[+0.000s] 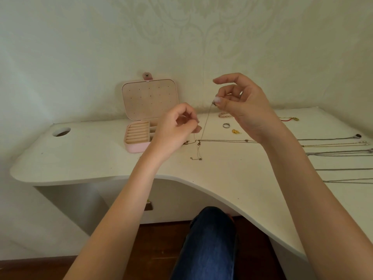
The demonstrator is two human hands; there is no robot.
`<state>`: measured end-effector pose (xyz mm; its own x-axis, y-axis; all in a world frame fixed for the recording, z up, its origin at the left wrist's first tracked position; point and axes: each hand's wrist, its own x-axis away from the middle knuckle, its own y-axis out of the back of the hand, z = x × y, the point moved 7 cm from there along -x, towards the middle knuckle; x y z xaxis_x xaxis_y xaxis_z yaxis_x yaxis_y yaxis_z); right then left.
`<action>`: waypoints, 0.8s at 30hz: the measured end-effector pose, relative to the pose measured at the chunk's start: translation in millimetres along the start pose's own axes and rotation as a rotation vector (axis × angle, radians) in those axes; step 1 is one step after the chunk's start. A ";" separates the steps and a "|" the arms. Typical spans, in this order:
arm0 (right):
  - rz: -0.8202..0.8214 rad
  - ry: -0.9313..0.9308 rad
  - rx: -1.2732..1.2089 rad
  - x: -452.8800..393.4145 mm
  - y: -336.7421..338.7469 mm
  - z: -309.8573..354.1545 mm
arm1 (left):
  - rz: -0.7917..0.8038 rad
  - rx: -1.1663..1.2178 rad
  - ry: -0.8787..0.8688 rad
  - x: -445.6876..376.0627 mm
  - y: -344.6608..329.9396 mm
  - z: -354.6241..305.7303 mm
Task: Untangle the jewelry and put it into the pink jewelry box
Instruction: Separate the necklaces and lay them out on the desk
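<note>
The pink jewelry box (139,147) stands open on the white desk (80,158), lid upright against the wall. My right hand (242,106) is raised above the desk and pinches the pendant end of a thin chain (205,123) that hangs down to the desk. My left hand (175,126), just right of the box, pinches another thin strand of chain. Below the hands a bronze chain (222,140) lies stretched across the desk, its tangled ends (196,157) beside it.
A silver ring (226,125), a gold charm (235,131) and a beaded bracelet (224,115) lie behind the chains. A red cord bracelet (288,119) and several straightened necklaces (339,152) lie at the right. A round hole (61,131) is in the desk's left end.
</note>
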<state>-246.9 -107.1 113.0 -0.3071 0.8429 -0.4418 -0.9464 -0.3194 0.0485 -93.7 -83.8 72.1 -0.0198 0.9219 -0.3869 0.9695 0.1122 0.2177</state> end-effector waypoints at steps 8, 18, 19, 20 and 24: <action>0.023 -0.004 -0.089 0.1 -4.5 3.3 | 0.200 0.276 0.110 0.0 -16.2 0.3; -0.101 -0.008 -0.347 2.7 24.7 12.5 | 0.205 0.085 0.153 7.1 -5.9 20.6; -0.123 -0.008 -0.364 4.0 29.6 12.5 | 0.213 0.063 0.161 8.3 -5.0 22.6; -0.144 -0.006 -0.375 5.6 34.6 12.2 | 0.219 0.045 0.170 9.3 -4.1 24.9; -0.201 -0.008 -0.391 13.6 50.9 9.9 | 0.200 0.031 0.220 12.3 -0.1 35.6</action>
<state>-300.3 -107.6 118.4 -0.1229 0.9078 -0.4009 -0.8788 -0.2872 -0.3811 -85.4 -85.7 35.4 0.1237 0.9831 -0.1352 0.9663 -0.0883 0.2417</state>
